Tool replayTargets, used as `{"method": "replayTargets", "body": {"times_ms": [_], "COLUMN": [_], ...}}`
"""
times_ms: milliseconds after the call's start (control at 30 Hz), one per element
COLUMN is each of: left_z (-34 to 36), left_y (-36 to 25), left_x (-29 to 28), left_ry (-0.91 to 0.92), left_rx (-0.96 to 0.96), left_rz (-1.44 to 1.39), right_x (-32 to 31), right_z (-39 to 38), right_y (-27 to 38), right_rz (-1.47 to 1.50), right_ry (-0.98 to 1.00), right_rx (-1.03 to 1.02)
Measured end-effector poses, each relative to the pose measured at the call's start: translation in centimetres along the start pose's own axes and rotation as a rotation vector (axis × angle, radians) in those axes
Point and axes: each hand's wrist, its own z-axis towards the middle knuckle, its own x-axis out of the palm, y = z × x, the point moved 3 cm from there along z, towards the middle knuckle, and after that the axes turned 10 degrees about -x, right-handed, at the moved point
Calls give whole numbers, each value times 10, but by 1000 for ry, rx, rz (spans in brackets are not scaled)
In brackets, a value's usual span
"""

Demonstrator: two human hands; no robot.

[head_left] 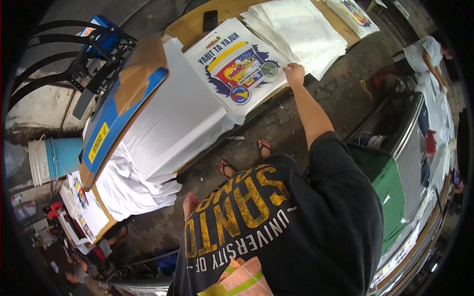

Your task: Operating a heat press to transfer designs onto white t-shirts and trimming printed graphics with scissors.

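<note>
Checked cloth (239, 280), right hand (295, 75) at printed sheet (232, 71), blue bucket (66, 155).

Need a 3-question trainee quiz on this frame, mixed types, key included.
1. Multiple choice: which of the wearer's hands is at the edge of the printed sheet?
A) left
B) right
C) both

2. True or false: the phone lies on top of the white stack.

3. Fill in: on the floor, the wearer stands in dark ____.

Key:
1. B. The right hand is at the sheet's right-hand edge.
2. False. The phone lies on the brown tabletop, to the left of the stack.
3. Flip-flops.
</note>
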Motion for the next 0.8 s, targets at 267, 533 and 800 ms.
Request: {"method": "replayTargets", "body": {"times_ms": [267, 533, 800], "left_z": [24, 9, -4], "left_y": [90, 81, 64], "left_x": [62, 92, 68], "left_ry": [-44, 3, -48], "left_rx": [12, 113, 83], "left_rz": [-42, 92, 186], "right_x": [8, -32, -72], "right_z": [34, 33, -4], "right_y": [-10, 36, 188], "right_rz": [-17, -94, 1238], "right_ry": [329, 271, 248], "right_rx": [37, -294, -257]}}
